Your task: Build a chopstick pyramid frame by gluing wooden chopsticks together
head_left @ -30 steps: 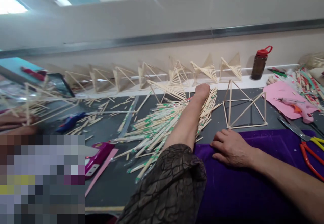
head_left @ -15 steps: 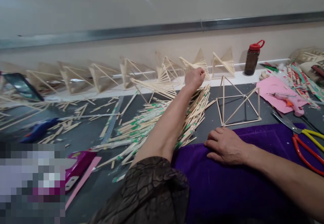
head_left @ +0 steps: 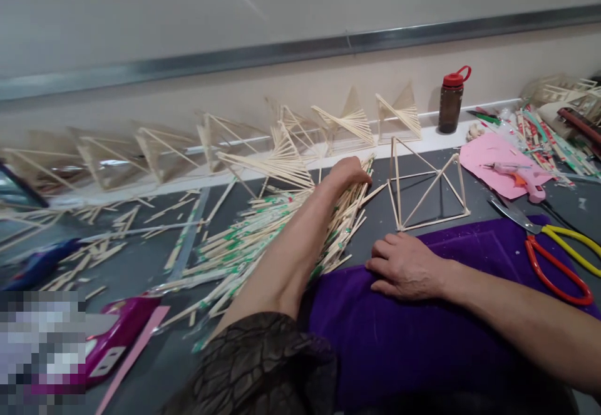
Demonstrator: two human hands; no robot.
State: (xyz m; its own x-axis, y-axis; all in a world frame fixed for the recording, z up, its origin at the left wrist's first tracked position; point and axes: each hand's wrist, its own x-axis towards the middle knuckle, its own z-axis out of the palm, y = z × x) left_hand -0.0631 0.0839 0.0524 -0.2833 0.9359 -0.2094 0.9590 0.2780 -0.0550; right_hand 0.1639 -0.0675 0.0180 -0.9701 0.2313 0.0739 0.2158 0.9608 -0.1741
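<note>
My left hand reaches far forward and lies on the far end of a big pile of wooden sticks, some with green-printed wrappers. Its fingers bend down over the sticks out of sight, so I cannot tell if it grips any. My right hand lies palm down on the purple cloth, fingers loosely apart, holding nothing. Just beyond it stands an open pyramid frame of sticks.
Finished fan-like stick models line the white ledge by the wall. A brown bottle with a red cap stands at the back right. A pink glue gun on pink paper, red-and-yellow scissors, a blue tool and a magenta tool lie about.
My left hand has dropped from the stick models on the ledge down onto the far end of the stick pile. The view has swung left. My right hand has stayed on the cloth.
</note>
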